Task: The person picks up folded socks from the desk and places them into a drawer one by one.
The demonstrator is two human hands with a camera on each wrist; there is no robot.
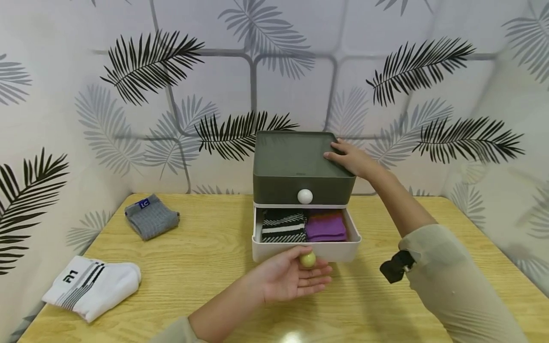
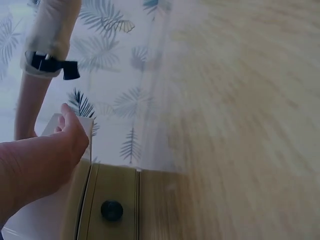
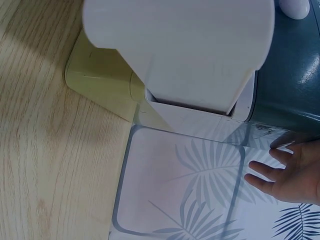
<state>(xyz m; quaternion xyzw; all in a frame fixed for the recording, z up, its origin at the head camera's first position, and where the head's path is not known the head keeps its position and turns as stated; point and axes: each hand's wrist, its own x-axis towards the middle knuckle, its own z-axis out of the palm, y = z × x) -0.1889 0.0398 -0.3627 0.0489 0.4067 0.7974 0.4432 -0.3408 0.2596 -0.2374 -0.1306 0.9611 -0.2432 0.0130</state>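
Observation:
A small drawer cabinet has a dark grey-green top unit (image 1: pixel 296 155) with a white knob (image 1: pixel 305 196). Beneath it, the white drawer (image 1: pixel 274 251) is pulled out and holds folded black-and-white patterned cloth (image 1: pixel 283 226) and folded purple cloth (image 1: pixel 327 227), probably socks. My left hand (image 1: pixel 280 280), palm up, holds the drawer's yellow-green knob (image 1: pixel 307 260) between thumb and index finger, other fingers extended. The right hand (image 1: pixel 350 158) rests on the cabinet top's right edge, fingers spread. A yellowish bottom drawer (image 3: pixel 100 75) with a dark knob (image 2: pixel 111 210) sits under the white one.
A folded grey sock (image 1: pixel 152 218) with a blue label lies at the table's back left. Nearer, a folded white sock (image 1: pixel 96 286) with black stripes lies by the left edge. A leaf-patterned wall covering (image 1: pixel 214 85) stands behind the wooden table (image 1: pixel 201 247) and along its sides.

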